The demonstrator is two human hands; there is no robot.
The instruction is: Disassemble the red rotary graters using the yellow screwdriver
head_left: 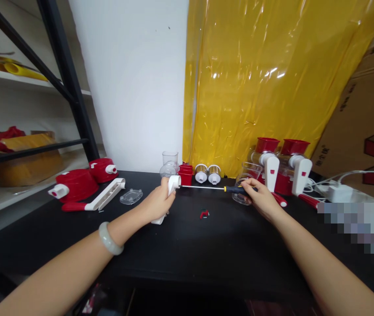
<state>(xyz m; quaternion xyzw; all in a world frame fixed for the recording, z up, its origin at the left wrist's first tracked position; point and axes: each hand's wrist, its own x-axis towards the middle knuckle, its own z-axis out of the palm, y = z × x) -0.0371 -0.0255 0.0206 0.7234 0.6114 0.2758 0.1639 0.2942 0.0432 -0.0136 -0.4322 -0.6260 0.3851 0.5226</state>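
Observation:
My left hand is closed round a white plastic crank handle, its round end turned to the right. A screwdriver with a dark handle and yellow collar is gripped in my right hand. Its long shaft runs level to the left, and the tip meets the crank handle's round end; whether it sits in a screw I cannot tell. Below the shaft, small red pieces lie on the black table. Behind my left hand stands a clear plastic hopper, beside red containers.
Red housings, a red-and-white crank and a clear disc lie at left. Two grater drums stand at the back. On the right are two assembled red-and-white graters, a white power adapter with cables, and a large cardboard box.

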